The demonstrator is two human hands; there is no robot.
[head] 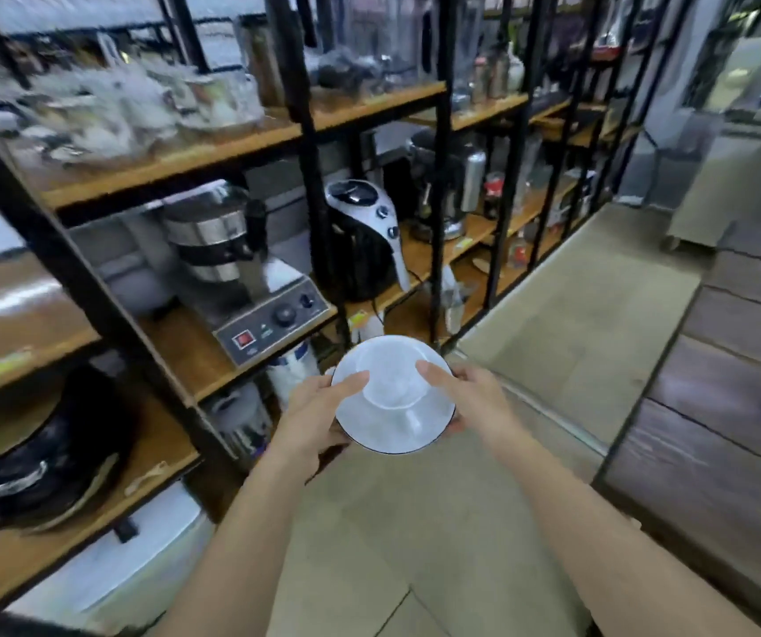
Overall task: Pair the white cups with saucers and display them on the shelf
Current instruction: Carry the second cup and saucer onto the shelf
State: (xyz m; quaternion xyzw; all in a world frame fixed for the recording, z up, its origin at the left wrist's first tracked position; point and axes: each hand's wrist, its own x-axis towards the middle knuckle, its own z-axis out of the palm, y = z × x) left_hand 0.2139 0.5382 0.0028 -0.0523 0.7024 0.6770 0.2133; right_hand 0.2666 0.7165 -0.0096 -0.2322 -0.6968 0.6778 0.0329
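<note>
A white cup (pixel 392 379) sits on a white saucer (pixel 397 432) with a thin dark rim, held in the air in front of me at waist height. My left hand (pixel 319 416) grips the saucer's left edge, thumb laid beside the cup. My right hand (pixel 466 393) holds the right edge, thumb resting at the cup's rim. The cup's handle points toward me. The black metal shelf unit (pixel 314 186) with wooden boards stands to the left and ahead. Blurred glassware and white crockery (pixel 139 108) crowd its upper board.
The middle board carries a steel coffee machine (pixel 240 268) and a black-and-white appliance (pixel 365 232). A black round cooker (pixel 38 452) fills the lower left board. A dark wood counter (pixel 737 383) runs along the right. Beige floor (pixel 576 305) lies between.
</note>
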